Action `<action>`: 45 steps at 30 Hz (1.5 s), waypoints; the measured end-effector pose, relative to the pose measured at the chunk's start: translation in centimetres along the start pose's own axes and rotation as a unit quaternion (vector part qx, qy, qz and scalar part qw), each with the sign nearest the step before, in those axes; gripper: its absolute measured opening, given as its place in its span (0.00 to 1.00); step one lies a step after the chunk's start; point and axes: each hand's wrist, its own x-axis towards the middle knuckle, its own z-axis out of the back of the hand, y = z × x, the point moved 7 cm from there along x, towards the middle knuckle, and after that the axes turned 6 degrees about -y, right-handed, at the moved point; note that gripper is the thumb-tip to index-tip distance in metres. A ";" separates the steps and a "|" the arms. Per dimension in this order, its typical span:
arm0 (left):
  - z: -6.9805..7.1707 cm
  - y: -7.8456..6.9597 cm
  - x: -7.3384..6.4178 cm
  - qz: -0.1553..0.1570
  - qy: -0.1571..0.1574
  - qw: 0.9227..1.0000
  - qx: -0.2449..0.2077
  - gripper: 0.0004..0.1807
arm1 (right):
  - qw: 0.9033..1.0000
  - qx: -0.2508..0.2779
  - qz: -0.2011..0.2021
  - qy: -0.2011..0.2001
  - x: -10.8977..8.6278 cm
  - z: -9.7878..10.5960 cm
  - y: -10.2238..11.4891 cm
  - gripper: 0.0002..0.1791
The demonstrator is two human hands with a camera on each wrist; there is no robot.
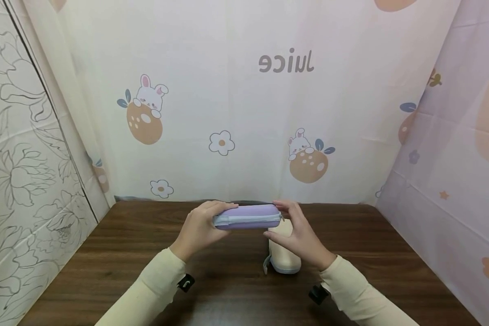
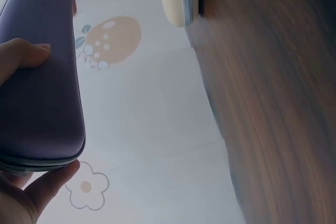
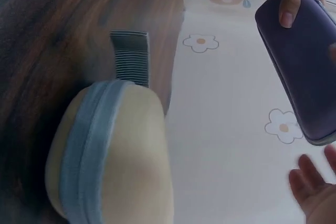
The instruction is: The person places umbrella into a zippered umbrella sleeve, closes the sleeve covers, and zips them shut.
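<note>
Two cases in view: purple case (image 1: 247, 211) up in the air above the worktop (image 1: 228, 290), cream case (image 1: 285, 262) lying on it. Left hand (image 1: 199, 227) grasps the purple one by its left end, thumb flat on a broad face, fingers round the other side. Case is held near level in the head view, pale zip band (image 1: 250, 220) facing the wearer. Right hand (image 1: 299, 235) is at the other end, fingers spread and not clenched; right wrist view shows a gap to the case, contact at the corner can't be told. Cream case sits below the right hand, partly hidden by it, ribbed grey tab (image 3: 131, 59) sticking out at one end. Printed curtain (image 1: 244, 99) hangs behind the worktop.
</note>
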 end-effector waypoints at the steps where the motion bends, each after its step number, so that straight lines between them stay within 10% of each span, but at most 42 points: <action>1: -0.1 0.0 0.0 0.001 0.001 1.000 -0.003 0.31 | 1.000 -0.004 0.000 0.004 0.1 -0.1 0.0 0.43; 14: -0.6 0.2 0.1 0.022 0.008 0.999 -0.040 0.32 | 0.999 0.027 -0.017 0.008 0.5 -0.4 0.2 0.40; 25: -0.6 0.5 0.0 0.033 0.011 0.999 -0.023 0.33 | 0.997 0.023 0.076 -0.025 0.8 0.7 5.8 0.35; 45: -1.6 -0.9 0.5 -0.029 0.009 0.999 0.031 0.30 | 0.986 -0.057 0.154 -0.038 0.6 -0.7 5.0 0.36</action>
